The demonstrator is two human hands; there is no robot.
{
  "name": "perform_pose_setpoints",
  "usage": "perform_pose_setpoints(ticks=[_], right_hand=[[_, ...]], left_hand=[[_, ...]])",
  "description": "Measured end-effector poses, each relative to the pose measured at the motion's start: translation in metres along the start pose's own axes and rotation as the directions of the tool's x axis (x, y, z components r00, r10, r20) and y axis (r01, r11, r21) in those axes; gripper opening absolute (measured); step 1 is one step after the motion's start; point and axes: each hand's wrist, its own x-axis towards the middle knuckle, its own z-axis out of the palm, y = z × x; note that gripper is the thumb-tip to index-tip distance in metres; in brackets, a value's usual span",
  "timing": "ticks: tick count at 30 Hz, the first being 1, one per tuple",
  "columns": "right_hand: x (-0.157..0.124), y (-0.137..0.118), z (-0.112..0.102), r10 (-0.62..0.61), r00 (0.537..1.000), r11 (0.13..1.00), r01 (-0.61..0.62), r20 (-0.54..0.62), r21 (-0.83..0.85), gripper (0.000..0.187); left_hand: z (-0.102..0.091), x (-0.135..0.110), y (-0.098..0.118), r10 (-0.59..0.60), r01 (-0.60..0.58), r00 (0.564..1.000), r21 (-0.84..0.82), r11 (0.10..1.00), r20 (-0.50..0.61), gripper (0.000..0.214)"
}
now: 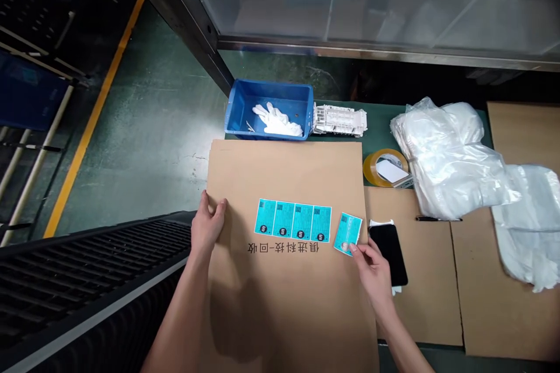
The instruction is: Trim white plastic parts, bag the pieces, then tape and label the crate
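Table: flat brown kraft cardboard sheet point(280, 315) under both hands.
Left hand point(209, 224): fingers apart, pressing on the sheet near its edge.
Right hand point(371, 274): fingers clamped on a turquoise paper label point(348, 234), just beside 4 matching labels point(293, 220).
Risk: a slipping grip could crease the held label or knock the row askew.

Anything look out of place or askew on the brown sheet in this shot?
Yes: one teal label lies tilted and apart from the straight row of four labels on the kraft paper sheet, its lower corner at the right hand. It breaks the row's alignment.
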Motion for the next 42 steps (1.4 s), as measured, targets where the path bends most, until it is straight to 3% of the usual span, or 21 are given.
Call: perform_pose_setpoints(ticks=[2,4,6,9,12,14,18,23,29,31,33,36,38,42], right_hand=[[-0.002,0.000,-0.002,-0.006,1.000,1.000,0.006,-0.002,0.014,0.037],[-0.006,-0.003,-0.004,-0.036,0.997,0.999,0.038,-0.075,0.032,0.034],[-0.012,-0.006,-0.005,-0.101,0.978,0.994,0.107,-0.182,0.024,0.028],[-0.024,-0.010,-0.003,-0.233,0.946,0.971,0.238,-0.225,-0.006,0.019],[-0.035,-0.007,0.005,-0.355,0.922,0.933,0.359,-0.157,-0.001,0.013],[-0.038,-0.002,0.010,-0.394,0.913,0.918,0.396,-0.109,0.002,0.011],[-0.038,0.009,0.016,-0.384,0.921,0.923,0.385,-0.066,-0.003,0.010],[-0.033,0.012,0.014,-0.368,0.929,0.930,0.368,-0.046,0.006,0.010],[-0.029,0.020,0.013,-0.366,0.930,0.931,0.366,-0.045,-0.010,0.013],[-0.029,0.024,0.013,-0.358,0.933,0.934,0.358,-0.043,-0.007,0.012],[-0.029,0.027,0.014,-0.351,0.936,0.936,0.351,-0.030,-0.003,0.012],[-0.030,0.029,0.019,-0.349,0.937,0.937,0.348,-0.013,-0.015,0.015],[-0.029,0.031,0.022,-0.354,0.935,0.935,0.353,-0.022,-0.031,0.019],[-0.021,0.041,0.028,-0.425,0.904,0.905,0.422,-0.051,-0.063,0.019]], left_hand=[[-0.001,-0.006,0.000,0.050,-0.050,0.999,-0.011,0.999,-0.018,0.085],[-0.002,-0.017,0.001,0.177,-0.173,0.977,0.047,0.984,-0.115,0.084],[-0.001,-0.032,0.006,0.387,-0.369,0.904,0.125,0.921,-0.182,0.073],[0.014,-0.053,0.016,0.631,-0.625,0.775,0.110,0.773,-0.029,0.062],[0.037,-0.063,0.027,0.680,-0.703,0.710,0.132,0.699,0.184,0.090],[0.048,-0.063,0.031,0.661,-0.707,0.705,0.186,0.682,0.258,0.099],[0.054,-0.056,0.035,0.667,-0.721,0.691,0.197,0.665,0.279,0.067],[0.048,-0.054,0.033,0.676,-0.718,0.691,0.133,0.683,0.256,0.046],[0.028,-0.056,0.043,0.552,-0.503,0.780,-0.232,0.833,0.294,0.023],[0.017,-0.048,0.057,0.581,-0.511,0.779,-0.298,0.806,0.235,0.021],[0.004,-0.032,0.081,0.649,-0.584,0.750,-0.332,0.741,0.130,0.022],[-0.019,0.010,0.137,0.724,-0.710,0.685,-0.292,0.641,-0.075,0.029],[-0.033,0.047,0.180,0.736,-0.746,0.663,-0.208,0.632,-0.141,0.031],[-0.045,0.123,0.243,0.664,-0.672,0.739,0.059,0.738,0.115,0.039]])
